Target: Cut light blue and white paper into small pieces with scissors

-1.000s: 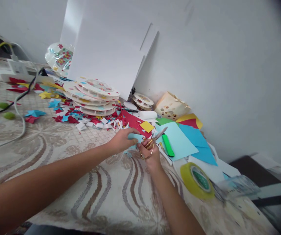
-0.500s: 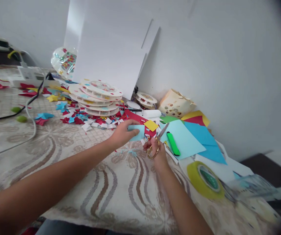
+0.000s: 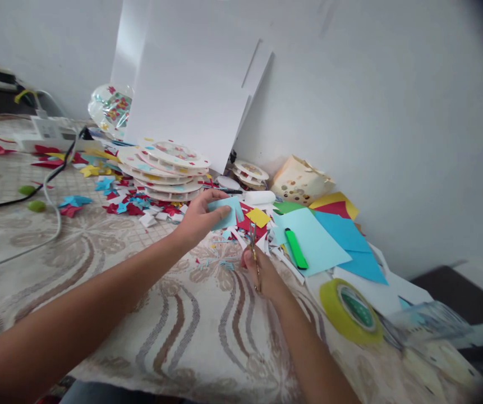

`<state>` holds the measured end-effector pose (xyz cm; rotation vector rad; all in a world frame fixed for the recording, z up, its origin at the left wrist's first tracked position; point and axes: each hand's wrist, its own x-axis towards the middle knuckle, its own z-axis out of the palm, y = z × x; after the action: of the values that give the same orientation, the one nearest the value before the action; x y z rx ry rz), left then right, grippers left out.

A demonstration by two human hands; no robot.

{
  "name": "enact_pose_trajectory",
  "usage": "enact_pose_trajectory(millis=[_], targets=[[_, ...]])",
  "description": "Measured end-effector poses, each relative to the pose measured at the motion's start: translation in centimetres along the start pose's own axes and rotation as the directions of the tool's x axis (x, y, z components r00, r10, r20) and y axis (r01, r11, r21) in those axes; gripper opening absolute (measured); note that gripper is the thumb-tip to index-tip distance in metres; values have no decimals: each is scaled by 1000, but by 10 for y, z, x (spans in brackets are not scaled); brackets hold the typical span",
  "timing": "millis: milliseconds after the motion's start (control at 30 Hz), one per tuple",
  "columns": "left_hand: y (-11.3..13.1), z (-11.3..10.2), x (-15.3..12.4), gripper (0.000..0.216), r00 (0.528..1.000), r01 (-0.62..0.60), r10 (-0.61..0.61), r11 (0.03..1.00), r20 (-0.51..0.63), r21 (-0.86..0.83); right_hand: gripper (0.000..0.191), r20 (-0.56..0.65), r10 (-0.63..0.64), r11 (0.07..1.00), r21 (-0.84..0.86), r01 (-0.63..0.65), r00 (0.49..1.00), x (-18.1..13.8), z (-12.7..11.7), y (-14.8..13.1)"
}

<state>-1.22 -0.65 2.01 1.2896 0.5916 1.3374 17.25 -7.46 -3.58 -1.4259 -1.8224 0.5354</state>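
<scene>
Pinched in my left hand point(image 3: 201, 216) is a small piece of light blue paper point(image 3: 226, 213), with a narrow cut strip showing along its right edge. My right hand point(image 3: 262, 272) is closed round a pair of gold-handled scissors point(image 3: 253, 247), whose blades point away from me. The blades are a short way right of the paper and apart from it. Under and beyond them lie a red sheet point(image 3: 246, 223) and a yellow paper square point(image 3: 258, 217). Tiny blue scraps point(image 3: 226, 264) are strewn on the patterned cloth point(image 3: 207, 336) below my left hand.
A green cutter point(image 3: 295, 248) lies on a light blue sheet point(image 3: 321, 238) at right, near a yellow tape roll point(image 3: 350, 311). White decorated discs point(image 3: 169, 168) are stacked behind coloured scraps point(image 3: 127, 203). White boards point(image 3: 186, 78) lean on the wall. Cables point(image 3: 58, 219) cross the left side.
My left hand has moved slightly left and up with the blue paper, which now shows a slit at its right edge. My right hand has turned the scissors and moved them left and lower.
</scene>
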Motion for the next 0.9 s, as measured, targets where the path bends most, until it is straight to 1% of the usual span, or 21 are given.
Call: enact_pose_trajectory(millis=[100, 200, 267, 433, 567, 667, 800, 900], targets=[[0, 1, 0, 30, 1000, 14, -14, 1000, 2, -9, 33, 52, -5, 999, -50, 7, 999, -4, -3, -9], [-3, 2, -1, 29, 1000, 22, -23, 999, 13, 23, 30, 94, -9, 999, -42, 13, 996, -5, -2, -13], [-6, 4, -2, 28, 999, 27, -28, 997, 16, 67, 30, 101, -13, 1000, -20, 15, 995, -5, -1, -14], [-13, 6, -4, 26, 998, 48, -52, 983, 18, 178, 34, 81, -12, 995, 102, 3, 997, -8, -1, -14], [-16, 7, -5, 25, 999, 37, -44, 965, 22, 260, 36, 101, -8, 996, 89, -1, 995, -10, -1, -13], [-18, 8, -5, 27, 999, 37, -41, 952, 7, 304, 38, 91, 6, 994, 111, -16, 996, -9, -1, -13], [-18, 9, -5, 28, 999, 50, -51, 946, -6, 320, 38, 92, 56, 986, 149, -69, 994, -9, -1, -13], [-18, 10, -5, 30, 998, 68, -68, 957, -12, 282, 36, 90, 53, 989, 135, -65, 995, -9, -1, -13]])
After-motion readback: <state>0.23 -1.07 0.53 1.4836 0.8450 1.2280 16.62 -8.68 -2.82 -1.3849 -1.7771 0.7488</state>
